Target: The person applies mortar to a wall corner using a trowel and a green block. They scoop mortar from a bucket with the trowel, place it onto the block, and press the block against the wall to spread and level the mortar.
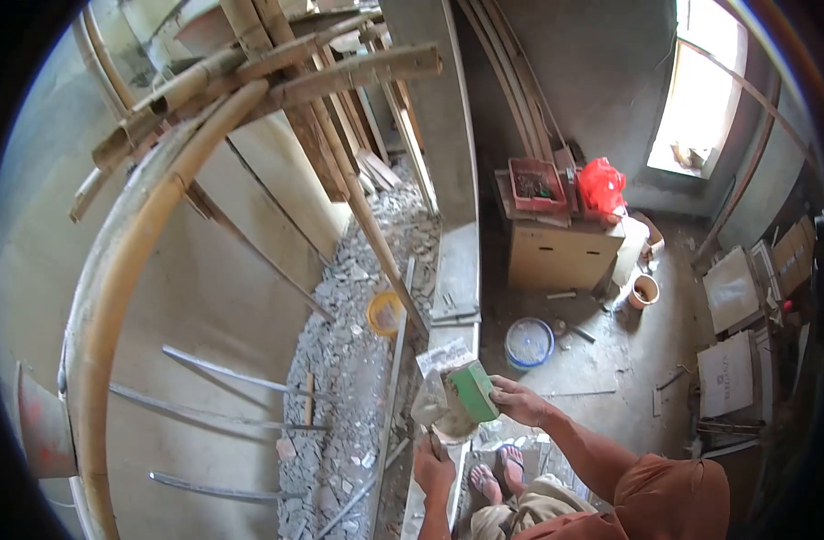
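Observation:
My right hand (518, 401) grips the right side of a green box-shaped container (472, 392), which is tilted over the narrow ledge. Below and left of it, my left hand (434, 463) is closed round the handle of a trowel, whose grey blade (430, 401) lies beside the container's left side. Greyish material (455, 421) shows between the blade and the container. A pale sheet (443, 356) with dark marks is just behind them. Whether the blade touches the container is hard to tell.
Bamboo scaffolding (124, 270) curves along the left. Rubble (340, 387) with a yellow bucket (386, 313) lies left of the ledge (457, 270). To the right are a blue-rimmed bucket (529, 343), a cabinet (563, 258) with a red crate (535, 184), and leaning boards (729, 378).

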`<state>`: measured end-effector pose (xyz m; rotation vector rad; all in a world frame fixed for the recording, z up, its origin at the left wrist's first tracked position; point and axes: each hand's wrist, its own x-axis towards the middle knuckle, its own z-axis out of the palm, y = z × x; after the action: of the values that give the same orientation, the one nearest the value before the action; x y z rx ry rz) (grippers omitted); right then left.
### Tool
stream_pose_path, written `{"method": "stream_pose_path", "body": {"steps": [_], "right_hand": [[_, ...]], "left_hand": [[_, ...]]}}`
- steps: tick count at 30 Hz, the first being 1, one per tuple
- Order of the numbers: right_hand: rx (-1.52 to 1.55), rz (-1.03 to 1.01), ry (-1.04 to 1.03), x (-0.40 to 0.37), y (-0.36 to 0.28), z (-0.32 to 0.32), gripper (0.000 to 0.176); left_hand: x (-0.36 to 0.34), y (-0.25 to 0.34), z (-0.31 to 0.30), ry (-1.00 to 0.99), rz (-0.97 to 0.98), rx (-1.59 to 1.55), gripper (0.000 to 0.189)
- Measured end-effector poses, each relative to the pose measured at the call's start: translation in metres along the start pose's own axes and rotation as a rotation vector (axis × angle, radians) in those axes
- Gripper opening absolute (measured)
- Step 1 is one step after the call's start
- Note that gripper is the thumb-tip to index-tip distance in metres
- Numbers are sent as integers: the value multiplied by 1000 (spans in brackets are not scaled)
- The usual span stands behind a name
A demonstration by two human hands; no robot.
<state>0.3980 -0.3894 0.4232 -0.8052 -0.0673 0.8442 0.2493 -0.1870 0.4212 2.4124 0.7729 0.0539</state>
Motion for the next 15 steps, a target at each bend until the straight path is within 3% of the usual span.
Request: {"method": "stream_pose_path", "body": {"steps": [1, 4, 6, 7, 11, 13, 15], "right_hand": [[-7, -18, -14, 4, -6, 7, 57], [-500, -257, -9, 17, -15, 21, 63], [-841, -383, -15, 24, -15, 23, 64], [-1183, -464, -32, 22, -27, 34, 65], [-1311, -509, -18, 7, -37, 50, 70], [-1437, -418, -16, 2, -36, 44, 70], [-1482, -395, -30, -3, -39, 45, 69]], "left_hand": [[-1, 2, -4, 18, 15, -2, 51], [-5, 11, -15, -22, 76, -41, 57], [-9, 27, -27, -98, 39, -72, 57], [-11, 38, -33, -89, 16, -79, 56], [-8, 11, -16, 57, 155, -141, 56], [-4, -6, -8, 100, 244, -57, 58], [-3, -10, -5, 38, 191, -158, 54]]}}
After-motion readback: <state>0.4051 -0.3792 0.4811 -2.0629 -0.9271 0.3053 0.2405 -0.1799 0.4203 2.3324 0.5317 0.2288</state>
